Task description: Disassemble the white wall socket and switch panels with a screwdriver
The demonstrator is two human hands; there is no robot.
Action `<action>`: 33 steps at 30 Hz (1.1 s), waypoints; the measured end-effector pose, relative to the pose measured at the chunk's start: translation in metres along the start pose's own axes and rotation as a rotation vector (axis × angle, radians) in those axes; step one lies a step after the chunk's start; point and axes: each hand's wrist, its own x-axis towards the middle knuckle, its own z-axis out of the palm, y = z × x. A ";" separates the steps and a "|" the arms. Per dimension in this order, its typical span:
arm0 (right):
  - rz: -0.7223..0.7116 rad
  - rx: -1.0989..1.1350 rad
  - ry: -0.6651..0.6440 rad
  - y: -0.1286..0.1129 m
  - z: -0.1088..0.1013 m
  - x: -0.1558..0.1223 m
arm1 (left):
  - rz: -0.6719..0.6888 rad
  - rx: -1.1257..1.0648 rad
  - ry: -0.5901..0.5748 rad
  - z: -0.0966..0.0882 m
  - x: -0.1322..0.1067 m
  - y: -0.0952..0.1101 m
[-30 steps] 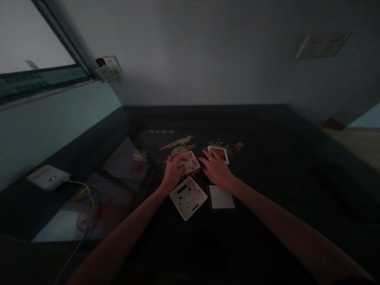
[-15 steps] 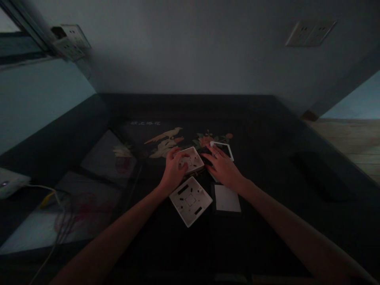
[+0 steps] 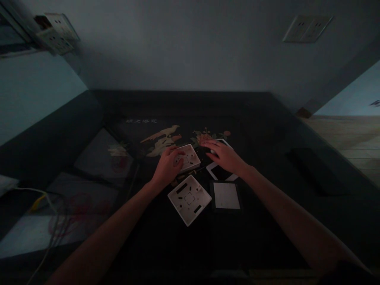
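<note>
My left hand [image 3: 170,165] is closed on the left side of a white square wall-socket back box [image 3: 192,159], its fingers and thumb curled over the wall. To the right, my right hand [image 3: 224,156] has its fingers stretched out over a white square frame [image 3: 228,144]. That hand covers much of the frame, and whether it touches it is unclear. A second white frame [image 3: 211,170] lies just below the right palm. Nearer me rests another white back box [image 3: 190,199], turned cornerwise, open side up. Small yellowish pieces [image 3: 191,173], too blurred to name, lie between the boxes.
A dark-edged panel with a pale face [image 3: 227,196] lies right of the nearer box. The black table [image 3: 261,237] carries a bird and flower picture [image 3: 163,138]. On the left are a white cable [image 3: 53,209] and a white device [image 3: 7,184]. Wall sockets [image 3: 307,28] are behind.
My right hand has shifted slightly up and left over the upper frame, uncovering more of the lower frame. My left hand stays on the box. The whole view has moved a little.
</note>
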 end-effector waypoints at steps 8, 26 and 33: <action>-0.002 0.056 0.081 0.011 -0.013 0.012 | 0.009 -0.006 -0.011 -0.005 0.001 -0.005; 0.113 -0.139 0.003 0.049 -0.016 -0.014 | 0.014 0.008 0.155 -0.011 0.001 -0.014; 0.078 -0.185 -0.087 0.054 -0.019 0.015 | 0.036 0.029 0.150 -0.015 -0.001 -0.009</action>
